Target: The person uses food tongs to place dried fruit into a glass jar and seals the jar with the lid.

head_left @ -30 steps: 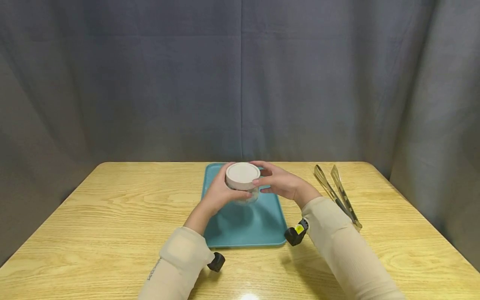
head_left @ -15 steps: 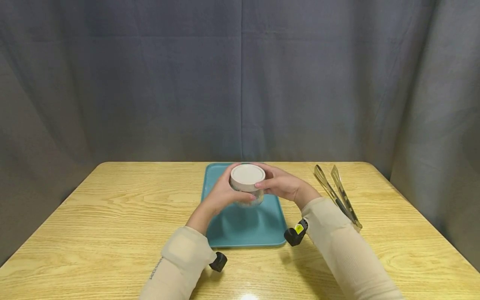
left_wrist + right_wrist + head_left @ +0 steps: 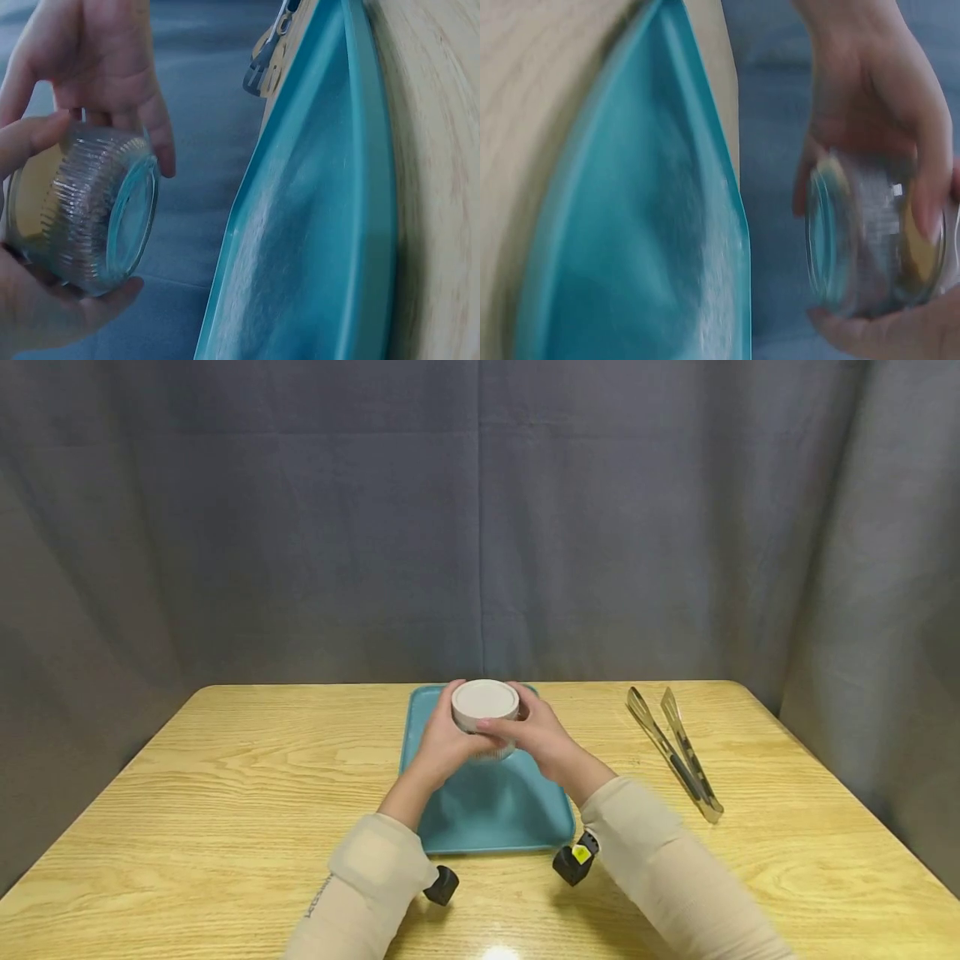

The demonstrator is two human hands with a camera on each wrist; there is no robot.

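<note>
A clear ribbed glass jar (image 3: pixel 94 214) with a cream screw lid (image 3: pixel 485 699) is held up over the blue-green tray (image 3: pixel 495 818). My left hand (image 3: pixel 444 739) grips the jar's body from the left side, thumb across its front. From the right, my right hand (image 3: pixel 543 735) holds the lid, its thumb lying across the front of the rim and its fingers behind. The jar's glass base shows in both wrist views, tipped sideways there. Through the glass, the lid's yellowish underside (image 3: pixel 921 251) shows.
Metal tongs (image 3: pixel 678 756) lie spread on the wooden table (image 3: pixel 247 810), right of the tray. A grey curtain (image 3: pixel 480 527) hangs behind the table's far edge.
The jar shifts slightly right, then back left and a little up. My right hand has swung left, its thumb now further across the lid's front. The left hand keeps its grip.
</note>
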